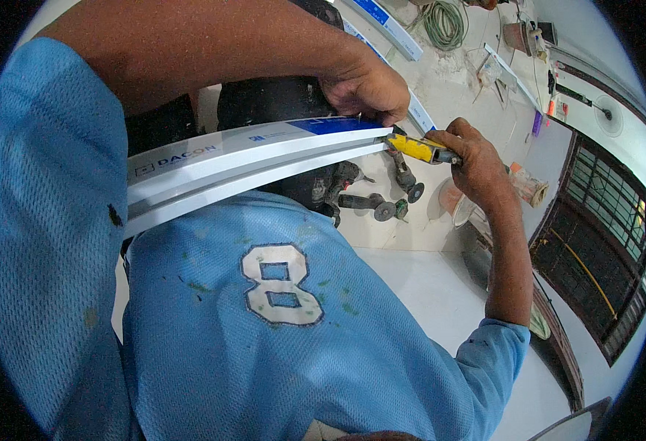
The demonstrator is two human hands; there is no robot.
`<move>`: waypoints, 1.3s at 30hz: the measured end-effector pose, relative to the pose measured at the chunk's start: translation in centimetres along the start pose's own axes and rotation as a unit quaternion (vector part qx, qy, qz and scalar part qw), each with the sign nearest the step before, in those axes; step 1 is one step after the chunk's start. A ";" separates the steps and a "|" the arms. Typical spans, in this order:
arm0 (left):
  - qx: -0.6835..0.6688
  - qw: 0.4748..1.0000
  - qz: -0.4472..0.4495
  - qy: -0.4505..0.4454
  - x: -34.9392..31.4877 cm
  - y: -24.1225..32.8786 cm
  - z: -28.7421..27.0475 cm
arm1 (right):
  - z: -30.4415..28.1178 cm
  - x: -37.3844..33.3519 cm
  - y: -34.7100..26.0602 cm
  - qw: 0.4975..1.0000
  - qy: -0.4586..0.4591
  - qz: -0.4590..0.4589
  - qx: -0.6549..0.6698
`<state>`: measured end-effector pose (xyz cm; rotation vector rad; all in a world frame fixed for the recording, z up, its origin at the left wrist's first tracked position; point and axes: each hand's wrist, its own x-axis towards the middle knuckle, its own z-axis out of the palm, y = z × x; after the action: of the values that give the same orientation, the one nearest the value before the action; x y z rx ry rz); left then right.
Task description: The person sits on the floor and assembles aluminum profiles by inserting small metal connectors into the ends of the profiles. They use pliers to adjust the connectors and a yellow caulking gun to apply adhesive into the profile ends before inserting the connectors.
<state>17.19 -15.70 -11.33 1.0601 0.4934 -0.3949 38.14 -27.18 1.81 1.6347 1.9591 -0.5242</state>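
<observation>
A long white channel profile [220,167] with a blue-marked film lies across in front of my body, under my left arm. My left hand [373,87] is closed at its far edge near the right end, the fingers curled down onto it and partly hidden. In my right hand [477,158] is a yellow utility knife [411,148], its front touching the end of the profile. Thumb and fingers wrap round the knife's rear. The blade itself cannot be made out.
Angle grinders [385,209] and a drill [345,176] lie on the pale floor beyond the profile. Further profiles [385,28], a coil of green hose [444,26], a bucket [455,202] and a standing fan [606,114] are around. A dark gridded window [594,228] is at right.
</observation>
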 end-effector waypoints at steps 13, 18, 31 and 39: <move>0.017 1.000 0.008 0.023 -0.1 0.2 -0.2 | -0.2 -0.2 -0.5 0.997 0.032 0.000 -0.064; -0.014 0.999 0.025 -0.021 -1.2 0.3 -0.1 | -0.6 -0.2 -0.6 0.998 0.030 -0.006 -0.046; -0.031 0.998 0.026 -0.055 0.0 -0.4 -0.7 | 0.0 -0.5 -0.6 0.997 0.048 0.001 -0.062; 0.085 0.985 0.061 -0.134 -0.6 -0.6 -1.3 | -0.5 -0.9 -1.4 0.996 0.045 0.022 -0.076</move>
<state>16.12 -14.75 -11.95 1.1750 0.1563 -0.4699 36.83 -27.80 2.72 1.6255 1.9712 -0.2820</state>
